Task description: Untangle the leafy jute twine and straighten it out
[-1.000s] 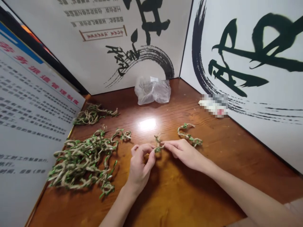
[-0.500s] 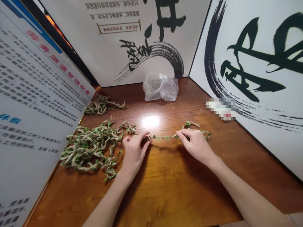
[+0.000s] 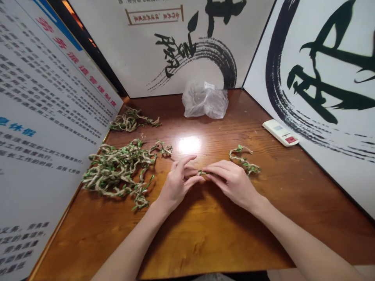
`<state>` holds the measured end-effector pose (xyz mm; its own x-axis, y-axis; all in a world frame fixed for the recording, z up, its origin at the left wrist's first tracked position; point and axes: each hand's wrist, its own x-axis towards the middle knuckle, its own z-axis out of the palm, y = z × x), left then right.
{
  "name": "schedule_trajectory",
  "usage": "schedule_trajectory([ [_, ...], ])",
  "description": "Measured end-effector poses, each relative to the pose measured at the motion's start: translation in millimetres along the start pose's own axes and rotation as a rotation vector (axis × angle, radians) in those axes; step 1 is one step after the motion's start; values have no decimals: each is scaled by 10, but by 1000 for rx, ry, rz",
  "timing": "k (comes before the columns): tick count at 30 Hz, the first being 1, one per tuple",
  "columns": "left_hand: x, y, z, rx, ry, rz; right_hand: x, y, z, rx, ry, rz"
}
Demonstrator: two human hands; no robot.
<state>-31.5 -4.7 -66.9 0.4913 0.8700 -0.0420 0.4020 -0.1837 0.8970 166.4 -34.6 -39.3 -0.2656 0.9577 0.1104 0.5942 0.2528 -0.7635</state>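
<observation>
Both hands meet over the middle of the table, pinching a twine with small green leaves (image 3: 201, 173). My left hand (image 3: 177, 183) grips it between thumb and fingers, its index finger raised. My right hand (image 3: 233, 180) pinches the same twine close by, fingertips almost touching those of the left. Beyond the right hand, a loose curl of leafy twine (image 3: 242, 159) lies on the wood; whether it joins the held part is hidden. To the left of my left hand spreads a large tangled pile of leafy twine (image 3: 117, 168).
A smaller twine heap (image 3: 131, 120) lies at the back left. A crumpled clear plastic bag (image 3: 205, 102) sits near the back panel. By the right panel rests a white remote-like object (image 3: 281, 132). Printed panels enclose the wooden table (image 3: 187, 242) on three sides.
My hands have come together: the right moved left along the twine toward the left hand, and the stretched length between them is now short. The view has shifted slightly.
</observation>
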Motion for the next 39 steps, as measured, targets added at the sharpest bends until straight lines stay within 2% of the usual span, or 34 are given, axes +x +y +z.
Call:
schedule_trajectory([
  [2,3,27,6,37,17,42,-18,-16,22,2,33,17],
  [5,32,106,-14,232,140,114,-28,-62,38,22,113,73],
  [7,50,161,-35,342,195,102,-26,-91,46,45,165,115],
  [10,58,208,-48,343,154,55,-27,-101,65,71,203,128],
  [14,49,203,-27,246,88,11,-30,-76,78,68,186,116],
  [17,46,185,-16,219,76,-11,-16,-66,49,64,176,106],
  [20,45,174,-11,208,75,-31,9,-56,5,60,226,102],
  [23,38,174,1,194,70,-16,23,-38,-13,55,247,62],
  [29,28,184,15,221,77,48,12,-25,35,92,206,-20],
  [35,32,190,11,206,52,72,-19,-11,88,48,160,33],
  [39,33,227,22,191,69,23,-27,-10,103,-40,154,19],
])
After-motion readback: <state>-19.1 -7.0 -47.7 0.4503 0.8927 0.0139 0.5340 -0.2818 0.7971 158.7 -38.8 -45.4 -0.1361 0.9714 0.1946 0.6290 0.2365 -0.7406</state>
